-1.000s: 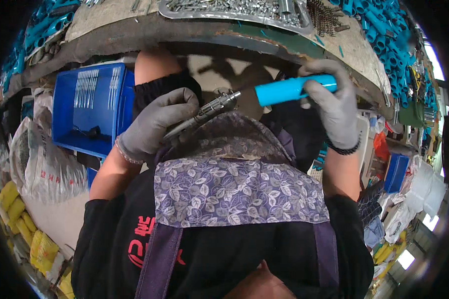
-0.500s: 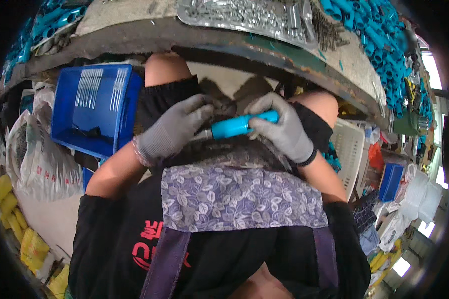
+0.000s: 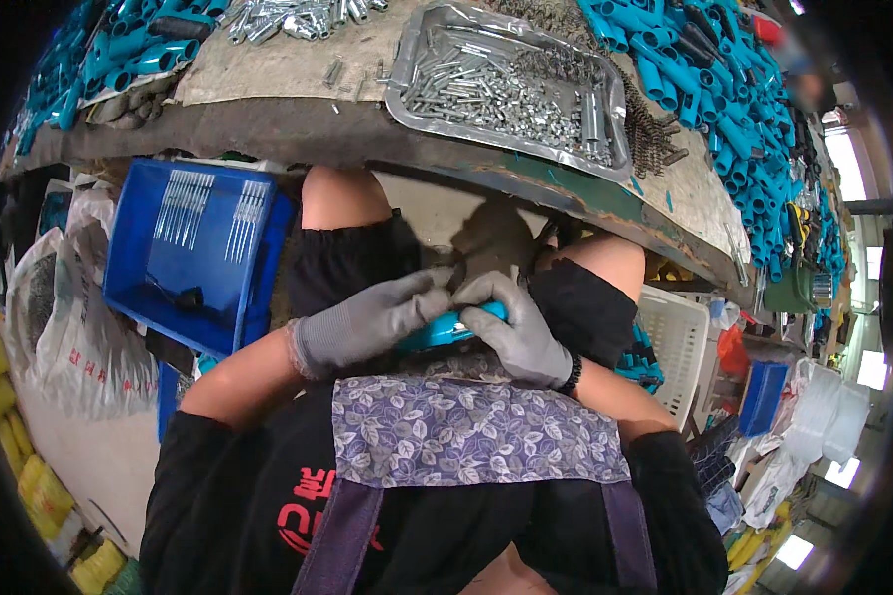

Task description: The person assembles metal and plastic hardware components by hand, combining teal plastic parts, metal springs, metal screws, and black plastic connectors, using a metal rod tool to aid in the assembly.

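Note:
A turquoise plastic tube-shaped handle (image 3: 436, 333) lies sideways between my two gloved hands, low over my lap. My right hand (image 3: 519, 335) is closed round its right part, with the thumb along the top. On the other side, my left hand (image 3: 375, 320) bends its fingers and thumb over the handle's left part. Both hands wear grey knit gloves. The fingers cover much of the handle, and whether the left fingers also hold a small part is hidden.
Ahead, the workbench edge (image 3: 298, 127) curves across, carrying a metal tray (image 3: 399, 99) of small metal parts, springs (image 3: 655, 124) and heaped turquoise tubes (image 3: 734, 139). A blue bin (image 3: 174, 273) with thin metal rods stands left. A white basket (image 3: 677, 342) is at right.
My hands have come closer together and nearer my body, and the left fingers now reach over the handle. The view has tilted, showing more of the bench.

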The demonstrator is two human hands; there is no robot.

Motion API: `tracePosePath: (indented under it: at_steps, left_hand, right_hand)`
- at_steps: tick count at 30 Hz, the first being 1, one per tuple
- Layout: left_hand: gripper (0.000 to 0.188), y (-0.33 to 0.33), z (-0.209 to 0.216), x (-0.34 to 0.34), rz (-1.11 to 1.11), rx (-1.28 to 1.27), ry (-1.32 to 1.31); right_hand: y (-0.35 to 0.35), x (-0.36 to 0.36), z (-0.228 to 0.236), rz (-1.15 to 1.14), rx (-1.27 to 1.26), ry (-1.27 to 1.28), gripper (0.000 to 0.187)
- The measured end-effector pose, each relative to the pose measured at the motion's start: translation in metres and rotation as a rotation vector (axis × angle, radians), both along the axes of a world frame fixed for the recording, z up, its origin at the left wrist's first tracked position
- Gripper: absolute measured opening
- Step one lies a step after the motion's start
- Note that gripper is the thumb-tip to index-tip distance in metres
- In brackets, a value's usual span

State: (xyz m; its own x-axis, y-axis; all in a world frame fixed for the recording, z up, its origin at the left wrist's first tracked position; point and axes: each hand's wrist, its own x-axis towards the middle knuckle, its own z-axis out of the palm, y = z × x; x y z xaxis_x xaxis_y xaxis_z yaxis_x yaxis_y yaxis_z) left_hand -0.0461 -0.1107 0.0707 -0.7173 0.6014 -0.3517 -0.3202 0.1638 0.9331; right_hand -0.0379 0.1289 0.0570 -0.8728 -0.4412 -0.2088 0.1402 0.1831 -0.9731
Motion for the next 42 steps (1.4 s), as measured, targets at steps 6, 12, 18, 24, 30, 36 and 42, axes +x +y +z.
tracePosePath:
  at_steps: [6,12,18,24,30,36,42]
  left_hand:
    - [0.064,-0.009,-0.005,0.007,0.123,0.232,-0.293]
    - [0.066,-0.006,0.001,0.013,0.278,0.193,-0.457]
    - [0.069,-0.012,0.0,0.017,0.357,0.221,-0.477]
    - [0.063,-0.014,0.0,0.014,0.346,0.237,-0.483]
    - [0.054,-0.013,-0.013,0.015,0.36,0.333,-0.477]
    - [0.05,-0.013,-0.003,0.017,0.333,0.307,-0.52]
    - [0.048,-0.011,-0.007,0.016,0.312,0.315,-0.506]
  right_hand:
    - [-0.032,-0.088,0.076,0.169,0.374,0.92,0.019]
    - [-0.029,-0.194,0.089,0.07,0.775,1.106,0.025]
    - [-0.037,-0.204,0.092,0.259,0.961,1.151,0.029]
    - [-0.028,-0.147,0.115,0.044,0.442,0.798,0.025]
    - [-0.032,-0.08,0.073,0.268,0.401,0.76,0.015]
    - [-0.034,-0.059,0.041,0.219,0.451,0.895,0.01]
    - [-0.041,-0.052,0.046,0.27,0.618,1.191,0.013]
